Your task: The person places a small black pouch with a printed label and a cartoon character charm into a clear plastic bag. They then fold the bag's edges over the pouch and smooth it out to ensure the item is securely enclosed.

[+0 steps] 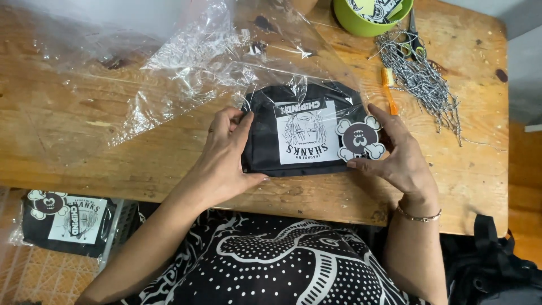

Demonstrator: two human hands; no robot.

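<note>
A folded black garment [265, 141] lies on the wooden table [84, 147], partly inside a clear plastic bag [293, 62]. On it rest a white printed card [307, 133] and a skull-shaped sticker [360, 139]. My left hand [226, 155] grips the garment's left edge, thumb underneath and fingers on top. My right hand [398, 155] presses against its right edge, fingers touching the sticker.
Crumpled clear plastic sheets [186, 68] cover the table's far left. A green bowl [367, 17] with stickers stands at the back, beside a pile of bead chains [420, 79], scissors [412, 39] and an orange brush [388, 85]. Another bagged black garment [68, 223] lies lower left.
</note>
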